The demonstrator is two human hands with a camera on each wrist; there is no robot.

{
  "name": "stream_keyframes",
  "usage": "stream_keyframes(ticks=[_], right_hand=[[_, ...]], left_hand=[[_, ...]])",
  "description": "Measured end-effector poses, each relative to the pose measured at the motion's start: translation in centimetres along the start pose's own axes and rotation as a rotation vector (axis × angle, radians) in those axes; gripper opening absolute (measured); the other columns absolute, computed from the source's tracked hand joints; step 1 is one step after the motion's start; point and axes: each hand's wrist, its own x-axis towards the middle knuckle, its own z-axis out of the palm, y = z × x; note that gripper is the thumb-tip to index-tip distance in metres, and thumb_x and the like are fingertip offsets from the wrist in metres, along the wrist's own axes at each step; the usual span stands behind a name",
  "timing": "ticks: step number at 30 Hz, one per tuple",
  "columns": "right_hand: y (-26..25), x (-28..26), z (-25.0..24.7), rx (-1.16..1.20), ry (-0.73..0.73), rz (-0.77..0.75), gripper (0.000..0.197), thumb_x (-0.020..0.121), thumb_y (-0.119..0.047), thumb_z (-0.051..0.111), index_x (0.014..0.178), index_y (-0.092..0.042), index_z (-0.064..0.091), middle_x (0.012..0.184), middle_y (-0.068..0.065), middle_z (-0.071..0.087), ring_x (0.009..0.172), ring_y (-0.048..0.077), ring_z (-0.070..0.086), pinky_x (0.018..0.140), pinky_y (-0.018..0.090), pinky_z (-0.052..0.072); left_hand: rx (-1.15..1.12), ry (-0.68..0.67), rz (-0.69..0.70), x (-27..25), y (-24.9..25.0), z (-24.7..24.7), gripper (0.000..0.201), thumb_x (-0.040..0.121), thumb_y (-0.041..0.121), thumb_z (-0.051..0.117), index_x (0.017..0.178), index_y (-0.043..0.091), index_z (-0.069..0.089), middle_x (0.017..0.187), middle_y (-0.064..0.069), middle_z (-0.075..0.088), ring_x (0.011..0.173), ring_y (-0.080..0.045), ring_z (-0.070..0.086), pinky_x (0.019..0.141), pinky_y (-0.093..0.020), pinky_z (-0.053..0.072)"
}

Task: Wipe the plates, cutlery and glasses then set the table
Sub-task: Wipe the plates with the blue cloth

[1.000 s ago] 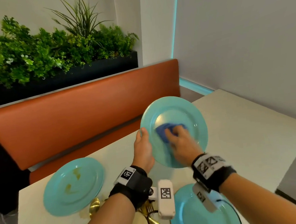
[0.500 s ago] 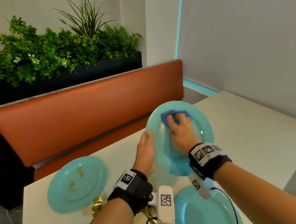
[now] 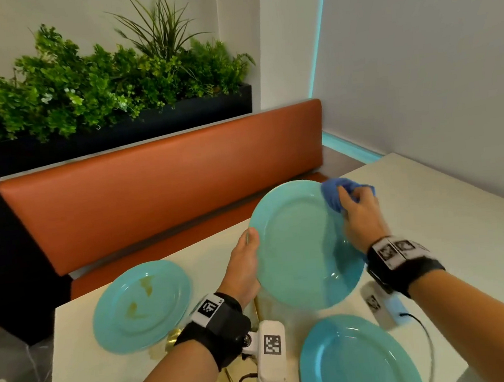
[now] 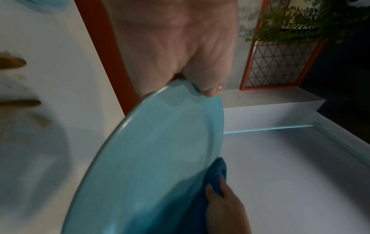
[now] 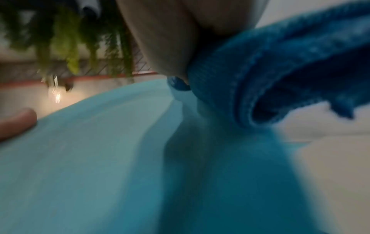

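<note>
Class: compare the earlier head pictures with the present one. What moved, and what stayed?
The right hand slid the blue cloth from the held plate's centre to its upper right rim. The left hand still grips the plate's left edge; the stained plate stays on the table.

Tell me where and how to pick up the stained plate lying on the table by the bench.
Grip the stained plate by its raised rim at the near right edge, coming in low from the left hand's side. It lies flat on the table, so a thumb on top and fingers slid beneath should lift it, clear of the smears.

Blue cloth (image 5: 270, 76) bunched in grip, pressed on plate (image 5: 90, 158).
</note>
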Motion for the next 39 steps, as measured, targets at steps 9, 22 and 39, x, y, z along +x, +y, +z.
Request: stream_keyframes(ticks=[9, 22, 39], right_hand=[[-9.9, -5.2, 3.3, 0.077, -0.293, -0.268, 0.058, 0.072, 0.001, 0.055, 0.130, -0.003, 0.051, 0.113, 0.022, 0.052, 0.097, 0.043, 0.051, 0.077, 0.045, 0.051], [1.1, -10.7, 0.2, 0.028, -0.611, -0.718, 0.067, 0.055, 0.012, 0.066, 0.108, -0.029, 0.059, 0.105, -0.001, 0.043, 0.087, 0.026, 0.059, 0.071, 0.029, 0.056], [0.4, -18.0, 0.0, 0.331, -0.691, -0.279, 0.038, 0.080, -0.025, 0.044, 0.106, -0.013, 0.069, 0.099, 0.008, 0.060, 0.090, 0.018, 0.051, 0.082, 0.014, 0.036]], left_hand=[[-0.211, -0.039, -0.048, 0.4, -0.3, 1.6, 0.045, 0.102, 0.038, 0.021, 0.121, 0.013, 0.054, 0.121, -0.014, 0.062, 0.107, -0.022, 0.062, 0.095, -0.033, 0.050], [-0.157, -0.025, -0.047, 0.3, -0.9, 0.9, 0.031, 0.102, 0.036, 0.029, 0.109, 0.025, 0.057, 0.107, -0.005, 0.068, 0.091, -0.019, 0.067, 0.072, -0.032, 0.054], [-0.059, 0.054, -0.293, -2.5, -10.8, 4.3, 0.033, 0.099, 0.044, 0.037, 0.116, 0.023, 0.056, 0.124, -0.012, 0.062, 0.107, -0.024, 0.063, 0.102, -0.049, 0.045]])
